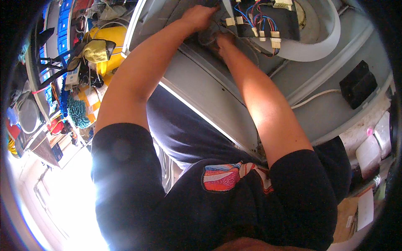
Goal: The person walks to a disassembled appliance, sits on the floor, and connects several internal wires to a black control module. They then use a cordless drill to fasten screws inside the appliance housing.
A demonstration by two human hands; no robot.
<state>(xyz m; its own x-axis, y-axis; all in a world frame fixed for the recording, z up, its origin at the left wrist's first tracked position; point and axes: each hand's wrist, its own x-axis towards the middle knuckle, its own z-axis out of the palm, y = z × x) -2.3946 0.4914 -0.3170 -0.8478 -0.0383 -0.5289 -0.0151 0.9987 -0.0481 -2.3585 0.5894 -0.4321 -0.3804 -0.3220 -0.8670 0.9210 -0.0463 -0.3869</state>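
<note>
Both my arms reach into the shadowed interior of an open appliance cabinet (210, 97). My left hand (201, 17) is at the top centre, beside a dark rounded part (208, 34) that I cannot make out. Just below and to the right, my right hand (224, 41) touches or lies near the same part; its fingers are in shadow. Whether either hand grips something is not visible. Close to the right hand are wires with white plastic connectors (275, 40) on a black plate (287, 23), in front of a pale curved housing (323, 47).
A black box (358, 84) with a white cable (314, 95) sits inside the cabinet at right. On the left are crowded shelves with blue bins (64, 26), a yellow container (117, 37), a teal microfibre duster (78, 113) and a cardboard box. More boxes stand at lower right.
</note>
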